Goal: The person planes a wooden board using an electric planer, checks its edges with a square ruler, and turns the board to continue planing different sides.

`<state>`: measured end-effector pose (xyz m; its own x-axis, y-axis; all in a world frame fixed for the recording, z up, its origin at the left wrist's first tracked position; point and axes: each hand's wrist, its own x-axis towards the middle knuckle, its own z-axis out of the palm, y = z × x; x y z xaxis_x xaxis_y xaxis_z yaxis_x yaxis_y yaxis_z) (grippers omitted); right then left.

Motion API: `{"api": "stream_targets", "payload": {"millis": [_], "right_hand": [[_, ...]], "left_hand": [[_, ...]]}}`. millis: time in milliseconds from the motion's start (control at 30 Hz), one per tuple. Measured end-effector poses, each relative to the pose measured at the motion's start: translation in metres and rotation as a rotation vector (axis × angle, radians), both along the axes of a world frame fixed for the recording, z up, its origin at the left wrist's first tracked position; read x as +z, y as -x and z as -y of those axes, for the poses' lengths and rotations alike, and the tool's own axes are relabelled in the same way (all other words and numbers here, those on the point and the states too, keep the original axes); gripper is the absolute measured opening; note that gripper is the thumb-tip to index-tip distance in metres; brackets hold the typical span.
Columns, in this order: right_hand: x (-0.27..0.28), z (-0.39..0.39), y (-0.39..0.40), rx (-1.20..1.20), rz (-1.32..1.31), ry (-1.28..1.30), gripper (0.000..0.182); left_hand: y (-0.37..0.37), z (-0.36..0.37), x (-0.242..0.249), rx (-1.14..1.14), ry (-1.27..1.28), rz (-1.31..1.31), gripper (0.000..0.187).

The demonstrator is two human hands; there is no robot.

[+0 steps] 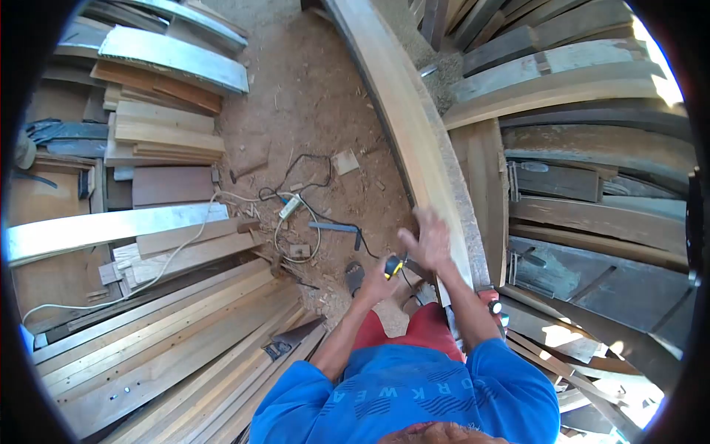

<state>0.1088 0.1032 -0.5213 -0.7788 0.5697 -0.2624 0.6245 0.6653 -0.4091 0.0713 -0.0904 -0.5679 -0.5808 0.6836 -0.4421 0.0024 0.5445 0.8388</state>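
My left hand (379,280) is closed around a yellow and black tape measure (394,266), held beside the near part of a long pale wooden plank (403,96). My right hand (431,240) is at the plank's left edge, palm down, with its fingers stretched and thumb apart. It appears to rest on the wood, though exact contact is hard to see. The plank runs from near my lap away to the top of the view. No tape blade can be made out clearly. A red and black tool (489,300), partly hidden, lies right of my right forearm.
On the dirt floor lie a white power strip (290,207) with tangled cables, a hammer (248,170) and a wood offcut (345,162). Stacked boards (170,126) fill the left, with a handsaw (296,339) on nearer ones. More timber (592,148) lines the right.
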Motion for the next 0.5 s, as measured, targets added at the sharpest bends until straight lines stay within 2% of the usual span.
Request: {"api": "stream_targets", "payload": {"millis": [67, 100, 133, 200, 300, 333, 400, 433, 500], "right_hand": [[-0.011, 0.023, -0.043, 0.049, -0.149, 0.421, 0.063], [-0.002, 0.033, -0.059, -0.138, -0.106, 0.697, 0.057], [0.004, 0.043, -0.076, -0.325, -0.060, 0.975, 0.051], [-0.023, 0.043, -0.118, -0.669, -0.306, 1.598, 0.042], [0.011, 0.026, -0.158, -0.708, -0.450, 1.424, 0.037], [0.004, 0.014, -0.173, -0.723, -0.409, 1.284, 0.037], [-0.025, -0.015, -0.204, -0.757, -0.321, 1.005, 0.038], [-0.028, -0.024, -0.211, -0.691, -0.191, 0.753, 0.040], [-0.037, -0.042, -0.222, -0.542, 0.069, 0.252, 0.045]], "left_hand": [[-0.002, -0.015, 0.046, -0.150, -0.040, -0.227, 0.042], [-0.005, -0.022, 0.052, -0.306, -0.077, -0.164, 0.040], [-0.013, -0.029, 0.049, -0.341, -0.165, -0.159, 0.045], [-0.039, -0.035, 0.039, -0.418, -0.336, -0.141, 0.056], [-0.070, -0.022, 0.049, -0.341, -0.398, -0.025, 0.075], [-0.081, -0.023, 0.036, -0.216, -0.358, 0.141, 0.080], [-0.101, -0.033, -0.036, 0.037, -0.267, 0.476, 0.088], [-0.112, -0.038, -0.081, 0.049, -0.201, 0.332, 0.086], [-0.105, -0.060, -0.032, -0.008, 0.052, 0.458, 0.089]]}}
